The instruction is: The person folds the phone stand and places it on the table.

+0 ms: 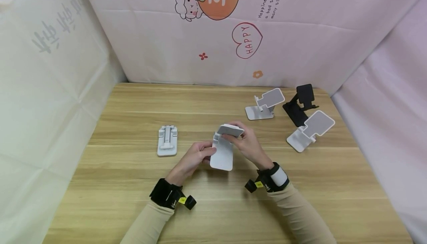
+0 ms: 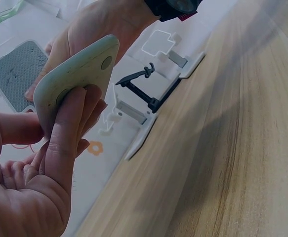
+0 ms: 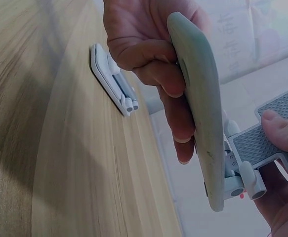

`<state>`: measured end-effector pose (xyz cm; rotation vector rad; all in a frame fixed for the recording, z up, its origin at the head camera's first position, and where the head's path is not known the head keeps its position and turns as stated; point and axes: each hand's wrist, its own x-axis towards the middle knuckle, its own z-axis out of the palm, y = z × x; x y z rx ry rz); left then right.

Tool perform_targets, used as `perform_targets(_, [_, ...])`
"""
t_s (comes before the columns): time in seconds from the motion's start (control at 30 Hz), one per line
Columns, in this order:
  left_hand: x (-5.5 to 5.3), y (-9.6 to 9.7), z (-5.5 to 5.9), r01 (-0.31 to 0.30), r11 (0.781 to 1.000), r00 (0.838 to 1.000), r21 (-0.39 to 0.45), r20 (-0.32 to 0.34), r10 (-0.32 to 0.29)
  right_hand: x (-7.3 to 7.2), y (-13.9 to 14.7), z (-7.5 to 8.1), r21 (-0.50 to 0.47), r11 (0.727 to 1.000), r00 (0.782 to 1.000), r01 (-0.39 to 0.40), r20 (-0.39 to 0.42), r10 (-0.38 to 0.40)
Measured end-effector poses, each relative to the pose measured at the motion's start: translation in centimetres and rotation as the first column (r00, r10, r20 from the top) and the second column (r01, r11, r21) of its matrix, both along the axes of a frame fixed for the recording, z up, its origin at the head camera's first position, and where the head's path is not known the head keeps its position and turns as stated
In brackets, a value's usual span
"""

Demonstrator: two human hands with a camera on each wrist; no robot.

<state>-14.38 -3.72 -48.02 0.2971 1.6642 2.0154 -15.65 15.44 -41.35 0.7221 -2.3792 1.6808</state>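
Observation:
Both hands hold a white phone stand (image 1: pixel 221 157) above the middle of the table. My left hand (image 1: pixel 195 157) grips the left edge of its flat base, thumb on the upper face and fingers beneath, as the left wrist view shows. The right hand (image 1: pixel 248 145) pinches the grey-padded support plate (image 3: pixel 260 145), thumb on the textured pad. That plate is tilted up from the base at the hinge (image 3: pixel 240 182). Round feet show on the underside of the base (image 2: pixel 79 74).
A folded white phone stand (image 1: pixel 167 141) lies left of the hands. Two unfolded white stands (image 1: pixel 260 113) (image 1: pixel 310 131) and a black stand (image 1: pixel 298 105) stand at the back right. White printed cloth (image 1: pixel 150 47) hangs behind the wooden table (image 1: pixel 133 106).

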Motion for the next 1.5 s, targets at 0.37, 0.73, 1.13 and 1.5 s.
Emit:
perform_targets(0.37, [0.1,0.0,0.1,-0.015,1.000,1.000,-0.027,0.000,0.015,0.0,0.0,0.1,-0.004,1.000,1.000,-0.013,0.015,0.013])
perform_targets(0.73, [0.1,-0.1,0.0,-0.124,0.984,0.992,-0.129,-0.034,0.121,0.1,0.6,0.2,-0.079,0.996,0.997,-0.032,-0.078,0.026])
perform_targets(1.13, [0.2,0.1,0.4,-0.274,0.935,0.962,-0.227,-0.081,0.262,-0.9,1.4,-1.8,0.125,0.969,0.802,0.213,-0.589,-0.100])
perform_targets(1.5, [0.9,-0.1,2.9,-0.260,0.941,0.966,-0.217,-0.059,0.253,-0.4,0.9,-1.3,0.205,0.946,0.781,0.253,-0.620,-0.075])
